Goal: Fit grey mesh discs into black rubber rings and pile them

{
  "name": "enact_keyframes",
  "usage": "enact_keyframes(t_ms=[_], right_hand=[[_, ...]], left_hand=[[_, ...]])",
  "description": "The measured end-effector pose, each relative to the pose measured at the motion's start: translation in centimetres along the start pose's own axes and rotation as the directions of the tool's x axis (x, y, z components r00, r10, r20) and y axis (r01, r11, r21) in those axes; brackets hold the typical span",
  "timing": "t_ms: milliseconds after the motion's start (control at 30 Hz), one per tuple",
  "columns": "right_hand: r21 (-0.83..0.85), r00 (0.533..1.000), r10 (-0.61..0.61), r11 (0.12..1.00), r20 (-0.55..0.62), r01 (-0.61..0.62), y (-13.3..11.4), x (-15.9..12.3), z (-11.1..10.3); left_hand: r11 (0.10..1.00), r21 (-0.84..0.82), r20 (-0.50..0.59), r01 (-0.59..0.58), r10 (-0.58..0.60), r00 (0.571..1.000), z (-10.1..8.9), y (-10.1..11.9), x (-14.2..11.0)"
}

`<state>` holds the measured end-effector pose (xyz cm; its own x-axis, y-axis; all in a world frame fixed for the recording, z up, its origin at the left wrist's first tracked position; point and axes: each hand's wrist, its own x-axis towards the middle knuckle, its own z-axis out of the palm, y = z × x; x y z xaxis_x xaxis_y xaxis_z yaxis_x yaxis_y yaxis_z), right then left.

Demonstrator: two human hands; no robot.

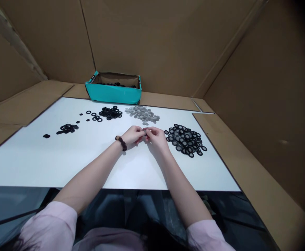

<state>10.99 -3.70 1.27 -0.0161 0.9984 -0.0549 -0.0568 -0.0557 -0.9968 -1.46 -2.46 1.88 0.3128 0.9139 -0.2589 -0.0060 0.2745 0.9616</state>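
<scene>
Centre of the frame: left hand (133, 135) and right hand (155, 135) pinch a small disc (145, 132) between their fingers; black-rimmed discs (186, 139) lie heaped on the counter (90, 160), right.

Brown cardboard panels (168, 45) rise behind the desk (90, 167) and on both sides, meeting at creased corners; a pale, rough strip (14, 38) runs down the left corner. Flat cardboard (231, 150) borders the white desk top along its sides and back. Soft light falls on the desk, while the far right edge darkens to black.
</scene>
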Motion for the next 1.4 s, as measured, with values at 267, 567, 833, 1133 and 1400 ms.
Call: enact_keyframes(t_ms=[267,567,833,1133,1400], right_hand=[[-0.06,1.0,0.014,0.998,-0.007,-0.014,-0.3,0.0,-0.4],[0.001,0.995,-0.088,0.996,-0.037,0.089,-0.5,-0.4,0.6],[-0.02,0.987,0.001,1.0,0.161,0.002,-0.3,0.0,-0.3],[-0.043,0.997,0.02,0.999,-0.08,-0.024,-0.4,-0.2,0.6],[-0.147,0.987,-0.013,0.988,0.157,0.037,-0.4,0.2,-0.4]], left_hand=[[0.997,0.05,-0.035,-0.065,0.067,0.997,-0.1,-0.3,0.1],[0.996,-0.015,-0.1,-0.086,0.084,0.991,0.2,0.3,-0.1],[0.999,-0.008,0.064,0.04,-0.04,0.997,0.0,0.8,-0.4],[0.994,-0.071,-0.056,0.078,-0.082,0.995,0.5,0.7,0.1],[0.995,-0.033,0.013,0.091,-0.091,0.996,0.4,0.6,0.0]])
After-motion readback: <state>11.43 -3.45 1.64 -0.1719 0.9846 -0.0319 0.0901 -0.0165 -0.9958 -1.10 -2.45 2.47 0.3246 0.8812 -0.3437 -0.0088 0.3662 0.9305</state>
